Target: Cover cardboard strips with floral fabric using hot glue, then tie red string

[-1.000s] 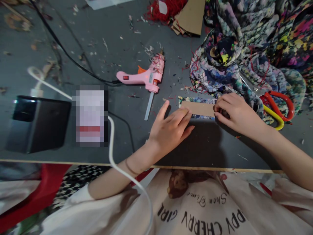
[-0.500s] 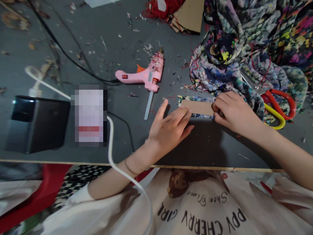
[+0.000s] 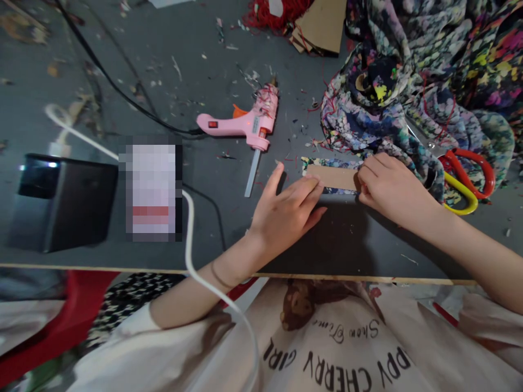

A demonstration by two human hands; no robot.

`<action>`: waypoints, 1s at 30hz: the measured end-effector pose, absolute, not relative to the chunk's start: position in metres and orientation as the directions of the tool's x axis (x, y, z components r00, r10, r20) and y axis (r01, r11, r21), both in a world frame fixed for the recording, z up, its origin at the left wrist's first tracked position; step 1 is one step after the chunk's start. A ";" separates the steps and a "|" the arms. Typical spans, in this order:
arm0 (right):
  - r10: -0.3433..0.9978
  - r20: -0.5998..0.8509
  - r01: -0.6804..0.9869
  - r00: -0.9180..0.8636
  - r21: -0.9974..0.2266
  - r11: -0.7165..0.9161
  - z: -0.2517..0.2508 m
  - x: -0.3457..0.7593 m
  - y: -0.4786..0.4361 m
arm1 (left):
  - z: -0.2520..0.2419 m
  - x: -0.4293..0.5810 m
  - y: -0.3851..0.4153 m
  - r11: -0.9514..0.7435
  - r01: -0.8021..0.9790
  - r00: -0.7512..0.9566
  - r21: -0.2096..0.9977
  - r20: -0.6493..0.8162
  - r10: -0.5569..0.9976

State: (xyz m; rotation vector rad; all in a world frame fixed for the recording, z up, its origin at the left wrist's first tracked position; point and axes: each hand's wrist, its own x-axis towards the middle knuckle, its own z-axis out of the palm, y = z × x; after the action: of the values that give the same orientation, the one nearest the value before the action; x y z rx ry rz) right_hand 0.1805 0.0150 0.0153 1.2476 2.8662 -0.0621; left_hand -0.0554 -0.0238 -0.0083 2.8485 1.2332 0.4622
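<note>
Pressing down with the left hand (image 3: 286, 212), spread open and flat, straight fingers on the left end of a cardboard strip (image 3: 333, 177), thumb splayed toward 12 o'clock over the grey table (image 3: 163, 71). Touching the strip's right end with the right hand (image 3: 392, 188), curled knuckles-up; impossible to tell whether pinching or merely pressing, fingertips hidden. Lying flat between both hands, that strip, at 2 o'clock of the left and 9 o'clock of the right, atop a band of floral cloth (image 3: 312, 161) peeking out along its far edge. At 11 o'clock of the left hand, well apart, a pink glue gun (image 3: 245, 124); at 3 o'clock of the right hand, near it, red and yellow scissors (image 3: 466, 182); at 12 o'clock, a heap of floral fabric (image 3: 408, 81).
</note>
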 end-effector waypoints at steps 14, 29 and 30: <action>0.749 -0.072 0.752 -0.659 -0.069 0.655 0.022 0.188 0.015 | -0.007 -0.054 -0.025 -0.632 0.734 0.605 0.249 0.184 0.775; 0.755 -0.207 0.745 -0.622 0.143 0.652 0.035 0.160 0.013 | -0.009 -0.055 -0.025 -0.672 0.723 0.633 0.160 0.235 0.738; 0.760 -0.217 0.749 -0.612 0.150 0.646 0.035 0.158 0.013 | -0.009 -0.055 -0.025 -0.675 0.722 0.636 0.153 0.237 0.734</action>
State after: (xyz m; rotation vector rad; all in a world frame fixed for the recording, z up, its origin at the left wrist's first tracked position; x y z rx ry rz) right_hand 0.1584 0.0129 0.0354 1.2205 2.6056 0.0637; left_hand -0.0550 -0.0253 -0.0095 2.8020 1.2472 0.4369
